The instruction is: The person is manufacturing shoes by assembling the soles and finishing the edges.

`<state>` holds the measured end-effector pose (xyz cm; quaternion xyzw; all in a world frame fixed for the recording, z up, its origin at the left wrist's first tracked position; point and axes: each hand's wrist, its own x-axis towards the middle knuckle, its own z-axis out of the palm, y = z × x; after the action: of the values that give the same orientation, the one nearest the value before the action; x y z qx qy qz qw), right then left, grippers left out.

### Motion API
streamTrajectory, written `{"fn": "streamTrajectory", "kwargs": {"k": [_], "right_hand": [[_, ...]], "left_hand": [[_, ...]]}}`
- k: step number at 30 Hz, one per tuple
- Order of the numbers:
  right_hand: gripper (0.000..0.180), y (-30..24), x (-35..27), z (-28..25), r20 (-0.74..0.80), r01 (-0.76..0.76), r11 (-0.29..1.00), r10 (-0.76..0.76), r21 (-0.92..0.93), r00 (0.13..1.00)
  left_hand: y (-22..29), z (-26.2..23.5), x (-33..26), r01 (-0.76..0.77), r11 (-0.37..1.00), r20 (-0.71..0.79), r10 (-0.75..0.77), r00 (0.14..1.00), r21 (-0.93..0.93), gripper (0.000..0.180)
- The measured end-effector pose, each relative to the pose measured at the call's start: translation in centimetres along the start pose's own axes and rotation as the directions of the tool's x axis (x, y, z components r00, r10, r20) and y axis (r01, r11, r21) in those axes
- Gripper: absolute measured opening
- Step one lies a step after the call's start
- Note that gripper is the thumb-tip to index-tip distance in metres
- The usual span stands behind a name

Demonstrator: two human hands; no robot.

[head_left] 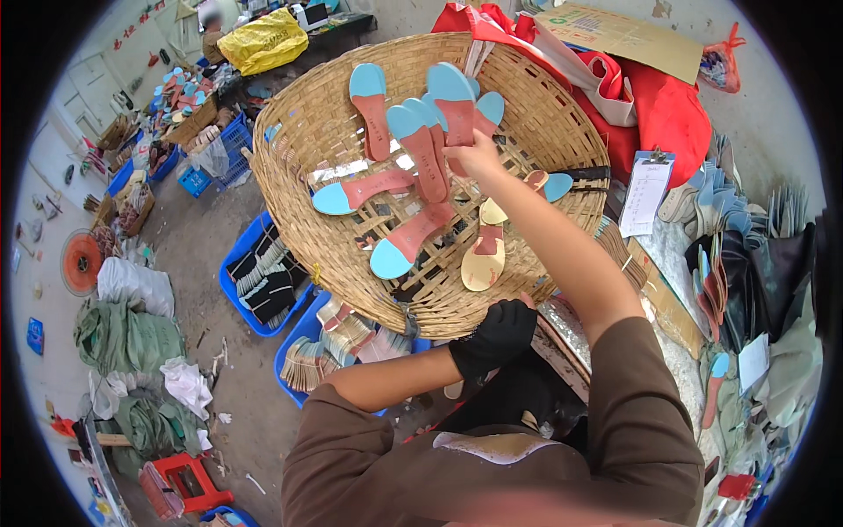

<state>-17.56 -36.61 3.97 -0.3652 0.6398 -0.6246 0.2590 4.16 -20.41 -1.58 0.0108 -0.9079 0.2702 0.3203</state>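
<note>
Right hand: the bare right hand (474, 156) reaches into the woven basket (299, 176), its grip closed on a bunch of shoe insoles (443, 119) that fan upward from the fingers.
Held insoles: flat, slim and sole-shaped, with dusty pink bodies and pale blue rounded ends; they overlap at the hand and spread apart higher up.
Left hand: the left hand (496, 335) wears a black glove and rests at the near rim of the basket; whether its grip is open or closed on the rim cannot be told.
Basket: large, round and shallow, plaited from flat tan bamboo strips, with a thicker bound rim; it sits tilted in front of the person.
Loose insoles: two more pink and blue insoles (386, 215) lie flat on the weave below the right hand, one crosswise, one slanting toward the near rim.
Yellow sole: a pale yellow sole (484, 256) with a pink middle lies beside the right forearm, inside the basket.
Blue crates: two blue plastic crates (237, 263) stand on the floor under the left edge of the basket, filled with stacked flat pieces.
Clipboard: a clipboard (645, 189) with white paper lies to the right, just beside the basket.
Red bag: red cloth (672, 114) is bunched behind the far right rim.
</note>
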Motion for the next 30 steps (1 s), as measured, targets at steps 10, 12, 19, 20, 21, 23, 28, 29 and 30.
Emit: {"fn": "streamTrajectory", "kwargs": {"k": [10,12,19,20,21,23,28,29,30], "right_hand": [[0.069,4.5,1.6,-2.9,-0.377,0.201,0.971,-0.235,-0.126,0.896],[0.068,2.4,-1.1,-3.1,-0.287,0.359,0.918,-0.393,-0.168,0.874],[0.054,-11.7,-12.2,-22.9,-0.263,0.319,0.936,-0.349,-0.15,0.899],[0.049,-12.7,-14.6,-27.7,-0.267,0.292,0.923,-0.356,-0.252,0.895],[0.048,-13.3,-17.1,-32.0,-0.285,0.251,0.912,-0.348,-0.325,0.893],[0.054,-14.2,-21.5,-40.1,-0.365,0.091,0.871,-0.294,-0.482,0.884],[0.072,-9.7,-26.6,-53.8,-0.609,-0.355,0.683,-0.165,-0.638,0.776],[0.078,-6.8,-28.2,-56.8,-0.568,-0.411,0.428,-0.355,-0.805,0.742],[0.084,-4.5,-30.2,-59.7,-0.461,-0.472,0.123,-0.524,-0.873,0.716]], "left_hand": [[1.5,1.4,1.2,-0.039,0.955,0.02,0.047,0.999,-0.294,0.028],[0.8,0.6,1.2,0.043,0.972,0.063,-0.029,0.998,-0.232,0.031],[-1.7,-0.7,1.7,-0.02,0.999,0.065,0.023,0.998,-0.037,0.028],[-1.2,-0.4,2.1,-0.004,0.999,0.062,0.006,0.998,-0.036,0.025],[-1.0,-0.4,2.3,0.017,1.0,0.07,-0.015,0.997,-0.025,0.024],[-0.8,-0.8,2.8,0.009,1.0,0.043,-0.008,0.999,-0.028,0.025],[-1.6,-1.5,2.5,0.019,0.999,0.034,-0.018,0.999,-0.034,0.029],[-1.6,-1.6,2.7,0.028,0.998,0.034,-0.026,0.999,-0.049,0.028],[-1.5,-1.5,3.1,0.039,0.997,0.03,-0.037,0.999,-0.072,0.027]]}}
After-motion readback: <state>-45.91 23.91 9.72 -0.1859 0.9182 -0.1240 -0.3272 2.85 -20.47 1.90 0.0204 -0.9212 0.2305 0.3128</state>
